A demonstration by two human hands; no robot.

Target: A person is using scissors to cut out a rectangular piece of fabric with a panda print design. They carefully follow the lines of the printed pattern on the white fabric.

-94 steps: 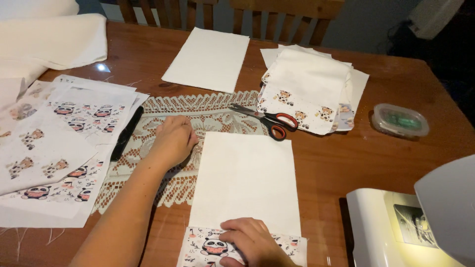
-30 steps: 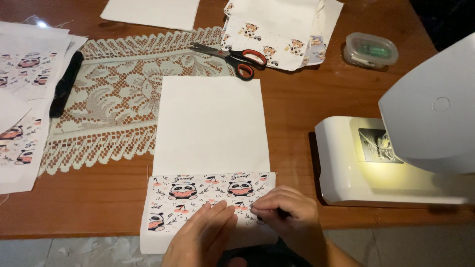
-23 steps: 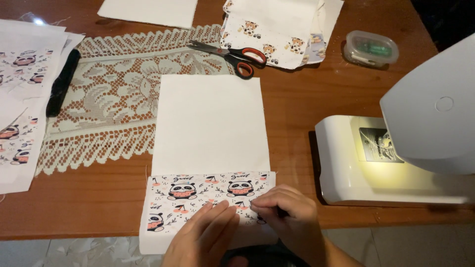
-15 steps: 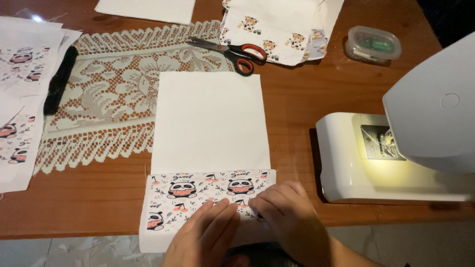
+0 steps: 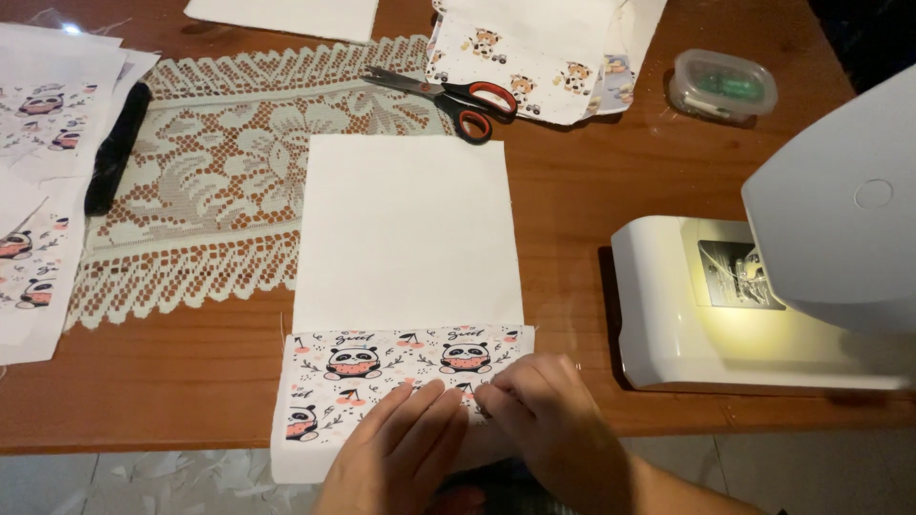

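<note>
A white fabric rectangle (image 5: 405, 229) lies on the wooden table (image 5: 572, 200), overlapping a panda-print fabric piece (image 5: 363, 367) that hangs over the near edge. My left hand (image 5: 401, 453) rests flat on the printed piece, fingers together. Beside it, my right hand (image 5: 539, 410) pinches the print's lower right part with curled fingertips. Whether a small thing sits between those fingers is hidden.
A white sewing machine (image 5: 792, 277) with its lamp lit stands at the right. Red-handled scissors (image 5: 458, 95) lie on a lace runner (image 5: 210, 191). Printed fabric stacks (image 5: 48, 181) are at left, another pile (image 5: 534, 48) at back, and a small clear box (image 5: 722, 88) back right.
Three seconds ago my left hand lay on the lace runner; it now sits on the panda fabric beside my right. Over the last second both hands stayed there, fingers shifting slightly.
</note>
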